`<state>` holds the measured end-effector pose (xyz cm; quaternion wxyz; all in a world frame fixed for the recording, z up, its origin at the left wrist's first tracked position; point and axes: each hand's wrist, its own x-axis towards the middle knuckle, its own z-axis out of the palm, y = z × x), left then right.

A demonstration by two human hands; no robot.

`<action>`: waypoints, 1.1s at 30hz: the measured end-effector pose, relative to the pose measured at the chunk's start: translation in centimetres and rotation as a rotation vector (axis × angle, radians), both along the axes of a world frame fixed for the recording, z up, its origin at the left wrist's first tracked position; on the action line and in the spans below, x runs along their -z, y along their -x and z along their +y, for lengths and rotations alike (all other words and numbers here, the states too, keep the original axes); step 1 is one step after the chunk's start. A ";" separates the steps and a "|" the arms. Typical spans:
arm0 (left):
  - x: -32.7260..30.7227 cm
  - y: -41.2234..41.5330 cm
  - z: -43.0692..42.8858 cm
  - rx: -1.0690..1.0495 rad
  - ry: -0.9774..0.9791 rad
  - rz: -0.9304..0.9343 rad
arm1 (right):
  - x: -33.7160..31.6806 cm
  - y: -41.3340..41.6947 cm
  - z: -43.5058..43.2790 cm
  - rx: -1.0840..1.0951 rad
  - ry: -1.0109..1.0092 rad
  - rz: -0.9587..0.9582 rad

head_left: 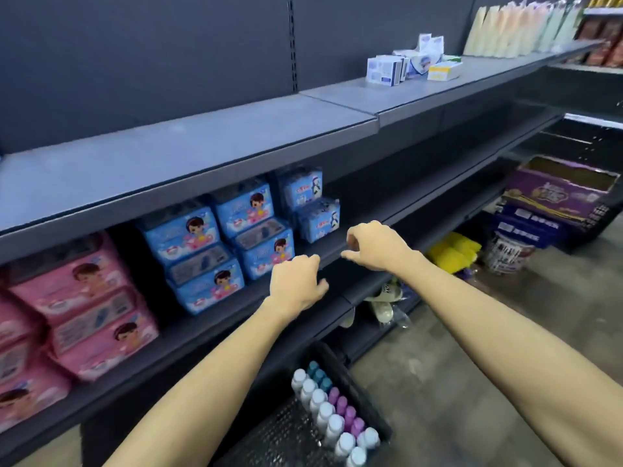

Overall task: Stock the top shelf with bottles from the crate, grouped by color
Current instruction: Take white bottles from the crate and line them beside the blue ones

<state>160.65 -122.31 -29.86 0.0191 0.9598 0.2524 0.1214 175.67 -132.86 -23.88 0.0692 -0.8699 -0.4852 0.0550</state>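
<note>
**Two empty hands, a full crate and a bare top shelf**

Two hands hover in front of the shelving, neither holding anything: the left hand (298,284) is loosely curled with fingers bent downward, and the right hand (376,246) is half open, thumb and fingers apart. Below and between the forearms sits the black crate (367,404), its bottles (332,419) standing upright in rows, white-capped ones along the side nearer the left arm, purple ones beside them and a few teal ones at the far end. Above both hands, the top shelf (188,143) lies bare in this stretch, with small white boxes (409,64) well off beyond the right hand. Pink packs (81,308) and blue packs (215,244) fill the shelf to the left of the hands. Stocking appears not yet begun. The likely best approach: reach down, take bottles of a single colour, grip each by the body, and set them upright against the back panel, leaving room alongside for the next colour.
</note>
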 end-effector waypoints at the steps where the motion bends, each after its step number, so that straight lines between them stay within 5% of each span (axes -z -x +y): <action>1: 1.6 0.3 -0.4 -0.005 0.021 0.024 | 1.6 0.1 -0.3 0.001 0.024 0.021; 20: 30.1 9.4 -10.1 -0.174 0.558 0.375 | 34.2 6.5 -6.4 0.034 0.438 0.434; 33: 41.8 12.0 -13.8 -0.210 0.722 0.516 | 50.3 11.1 -11.0 0.094 0.739 0.380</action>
